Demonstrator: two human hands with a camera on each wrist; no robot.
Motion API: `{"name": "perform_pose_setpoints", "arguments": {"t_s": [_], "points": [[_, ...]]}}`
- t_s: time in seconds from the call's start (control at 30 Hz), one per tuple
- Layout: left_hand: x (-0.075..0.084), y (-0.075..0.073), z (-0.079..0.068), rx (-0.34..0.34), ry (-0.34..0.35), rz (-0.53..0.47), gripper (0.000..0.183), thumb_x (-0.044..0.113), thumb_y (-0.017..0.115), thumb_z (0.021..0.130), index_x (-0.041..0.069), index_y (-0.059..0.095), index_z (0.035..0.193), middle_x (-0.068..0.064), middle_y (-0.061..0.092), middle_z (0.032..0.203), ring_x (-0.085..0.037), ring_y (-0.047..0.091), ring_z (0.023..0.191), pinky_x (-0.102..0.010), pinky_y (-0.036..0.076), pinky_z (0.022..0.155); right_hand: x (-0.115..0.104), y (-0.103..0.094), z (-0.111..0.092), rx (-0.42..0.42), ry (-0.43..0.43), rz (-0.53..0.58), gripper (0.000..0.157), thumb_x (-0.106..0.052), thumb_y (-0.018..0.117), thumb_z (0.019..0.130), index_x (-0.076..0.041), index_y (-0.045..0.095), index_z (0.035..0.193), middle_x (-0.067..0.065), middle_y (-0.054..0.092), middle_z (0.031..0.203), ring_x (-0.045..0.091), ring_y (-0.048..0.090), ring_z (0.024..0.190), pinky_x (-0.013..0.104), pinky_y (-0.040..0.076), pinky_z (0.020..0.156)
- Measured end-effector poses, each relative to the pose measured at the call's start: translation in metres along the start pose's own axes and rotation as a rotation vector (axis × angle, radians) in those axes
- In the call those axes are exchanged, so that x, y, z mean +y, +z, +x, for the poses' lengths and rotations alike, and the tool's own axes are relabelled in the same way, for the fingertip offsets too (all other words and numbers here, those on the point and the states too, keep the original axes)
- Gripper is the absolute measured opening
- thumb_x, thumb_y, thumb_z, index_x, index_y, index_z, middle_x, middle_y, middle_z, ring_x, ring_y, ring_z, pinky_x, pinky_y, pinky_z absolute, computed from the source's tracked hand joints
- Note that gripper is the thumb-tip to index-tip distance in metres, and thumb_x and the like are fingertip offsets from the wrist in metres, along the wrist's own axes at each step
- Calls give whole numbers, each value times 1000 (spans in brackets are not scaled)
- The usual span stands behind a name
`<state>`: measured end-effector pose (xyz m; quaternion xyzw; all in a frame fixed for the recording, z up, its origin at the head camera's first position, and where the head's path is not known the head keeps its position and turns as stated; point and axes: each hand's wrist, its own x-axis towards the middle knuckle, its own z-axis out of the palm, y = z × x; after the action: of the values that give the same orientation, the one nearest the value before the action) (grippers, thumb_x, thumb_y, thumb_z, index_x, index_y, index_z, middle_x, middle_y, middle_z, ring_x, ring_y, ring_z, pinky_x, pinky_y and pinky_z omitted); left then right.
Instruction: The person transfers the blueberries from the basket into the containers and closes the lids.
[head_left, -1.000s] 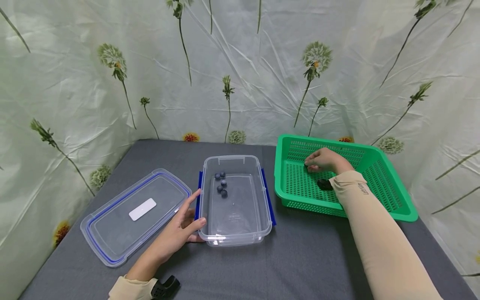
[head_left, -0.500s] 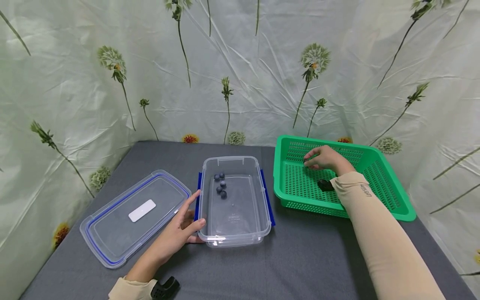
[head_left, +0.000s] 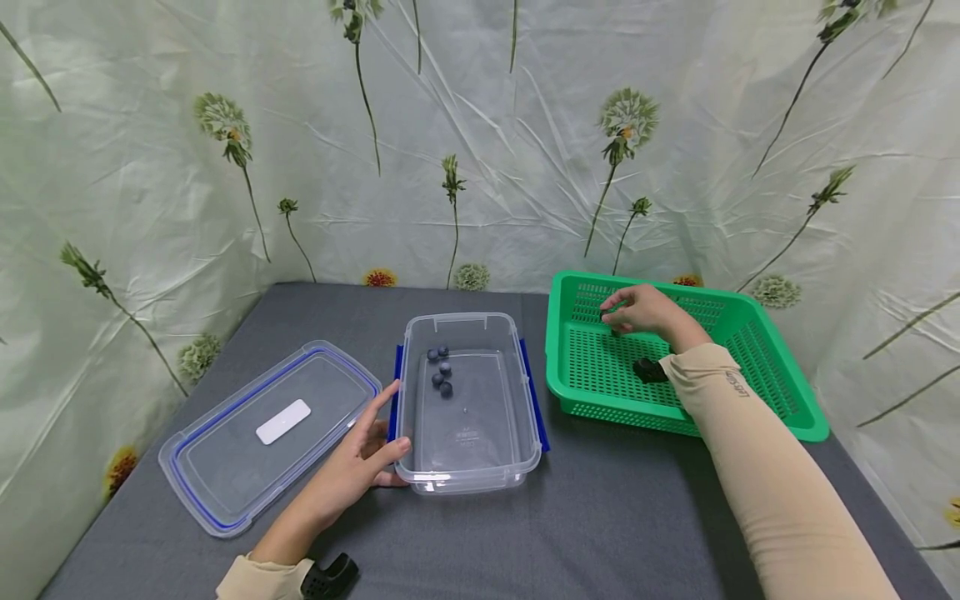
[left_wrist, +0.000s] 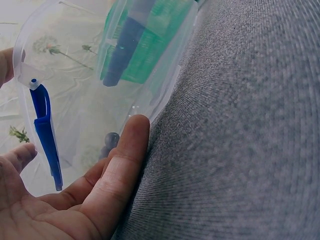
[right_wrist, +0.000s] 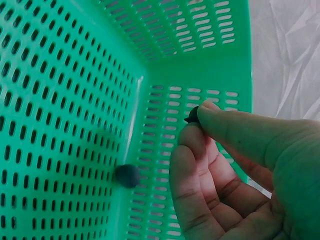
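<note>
In the head view my left hand (head_left: 345,462) rests against the left side of a clear plastic food container (head_left: 476,480), fingers fairly straight, fingertips at its rim. Several blueberries (head_left: 446,368) lie on its floor, toward the back left. The left wrist view shows fingers along the wall beside a blue latch (left_wrist: 47,135). My right hand (head_left: 645,312) is inside a green plastic basket (head_left: 553,350). Between thumb and index finger it pinches a blueberry (right_wrist: 193,115), seen close up in the right wrist view. Another blueberry (right_wrist: 127,176) sits below, where basket floor meets wall.
A clear lid with a blue seal (head_left: 225,450) lies flat at the left, a white label (head_left: 283,422) on it. Grey cloth (head_left: 600,517) covers the table. A flower-printed sheet (head_left: 525,167) hangs behind it.
My right hand has risen slightly from the basket floor and shifted left, with the blueberry in its fingertips. My left hand and the container have stayed in place.
</note>
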<state>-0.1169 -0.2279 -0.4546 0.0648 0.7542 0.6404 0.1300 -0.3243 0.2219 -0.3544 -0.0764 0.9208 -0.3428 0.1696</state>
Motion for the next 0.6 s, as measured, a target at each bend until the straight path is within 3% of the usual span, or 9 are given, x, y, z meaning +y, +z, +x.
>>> {"name": "perform_pose_setpoints", "arguments": {"t_s": [0.6], "points": [[-1,-2,0,-17,16,-3,78,22,60,110,44,15,171,-37,35,164,-49,60,135,-51,67,85,-23,4,-9,0,-87,62,35,-19,66,108,3,63,135,0,64,77,19,55,73,40,53,77]]}}
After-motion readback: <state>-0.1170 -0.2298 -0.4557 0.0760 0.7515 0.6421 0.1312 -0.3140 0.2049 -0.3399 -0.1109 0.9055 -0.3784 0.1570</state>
